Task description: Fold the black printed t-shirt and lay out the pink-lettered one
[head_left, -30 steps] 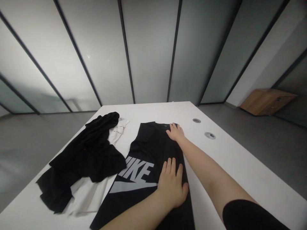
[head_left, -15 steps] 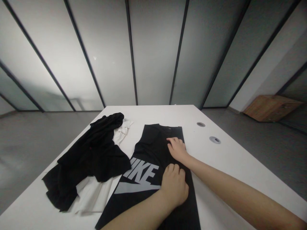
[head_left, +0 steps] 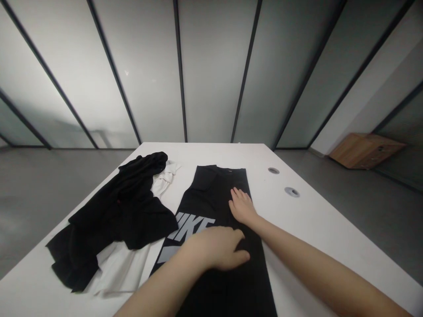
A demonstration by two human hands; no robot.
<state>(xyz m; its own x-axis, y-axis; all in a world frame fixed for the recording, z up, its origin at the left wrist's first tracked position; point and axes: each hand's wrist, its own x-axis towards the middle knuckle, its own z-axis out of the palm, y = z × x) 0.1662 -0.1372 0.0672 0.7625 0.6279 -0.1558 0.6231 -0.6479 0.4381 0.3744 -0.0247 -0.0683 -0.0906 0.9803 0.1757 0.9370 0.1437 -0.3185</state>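
Observation:
A black T-shirt (head_left: 198,193) with grey lettering lies folded lengthwise on the white table (head_left: 307,246), its collar at the far end. My right hand (head_left: 243,206) rests on the shirt's upper right part, palm down with fingers stretched out. Nearer to me, my left hand (head_left: 218,247) is over the shirt's middle, covering part of the print. Its thumb and fingers are apart and nothing is between them. Whether the left hand touches the cloth I cannot tell.
To the left lie a crumpled black garment (head_left: 132,211) and, beneath it, white cloth (head_left: 124,268). Two round grommets (head_left: 292,192) are set in the table's right side. Frosted glass panels (head_left: 211,70) stand behind, and a wooden cabinet (head_left: 360,151) is at the far right.
My left hand has shifted left, and its curled fingers have spread. The right hand has stayed on the shirt with its fingers straighter. Wrinkles on the shirt's upper part look smoother.

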